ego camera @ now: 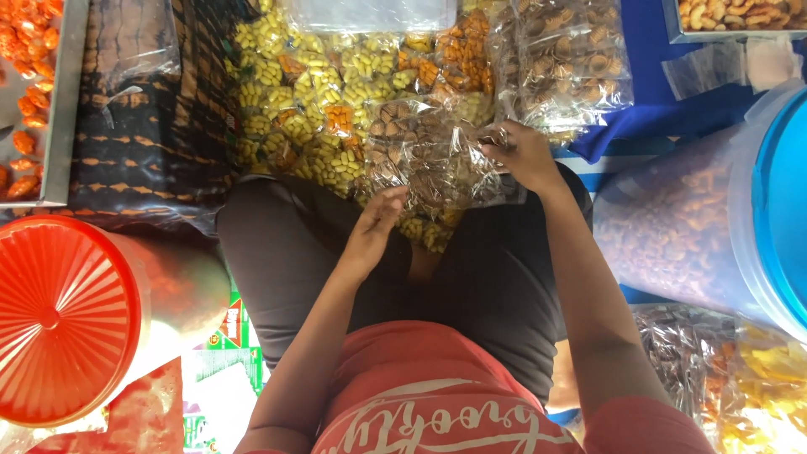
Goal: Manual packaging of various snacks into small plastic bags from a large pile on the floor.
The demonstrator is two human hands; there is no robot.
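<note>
While the clear snack bag (pixel 437 164) rests over the person's lap, just near of the heap of packets, the right hand (pixel 523 155) pinches its far right corner and the left hand (pixel 374 227) touches its near edge with loosely curled fingers. It looks light and limp, the film slippery and crinkly, its brown biscuits brittle, so the corners or sealed top seem the safest hold. One bag is in hand; the yellow and orange packets (pixel 336 92) beyond overlap too much to count. Two lidded tubs stand by: one red tub (pixel 76 315) left, one blue tub (pixel 714 219) right.
</note>
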